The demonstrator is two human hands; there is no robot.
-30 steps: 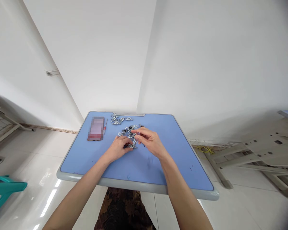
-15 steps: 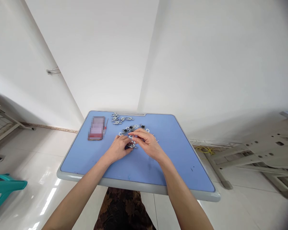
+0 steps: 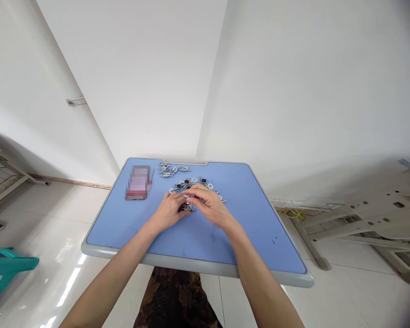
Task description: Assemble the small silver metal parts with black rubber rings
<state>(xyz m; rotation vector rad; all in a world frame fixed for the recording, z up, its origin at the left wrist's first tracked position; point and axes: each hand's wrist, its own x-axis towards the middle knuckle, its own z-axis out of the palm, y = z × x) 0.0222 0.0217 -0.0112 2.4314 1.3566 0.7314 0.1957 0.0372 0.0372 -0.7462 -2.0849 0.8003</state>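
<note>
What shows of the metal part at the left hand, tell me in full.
The metal part looks small, silvery and shiny, with a rounded middle and a thin end pointing right; finer detail is too small to read. The left hand holds it from the left, partly hiding it. It sits at or just over the blue tabletop; which is unclear. The right hand is close beside it.

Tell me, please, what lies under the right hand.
The blue tabletop lies beneath the right hand, with small metal parts visible around it; whatever the hand itself covers cannot be seen.
</note>
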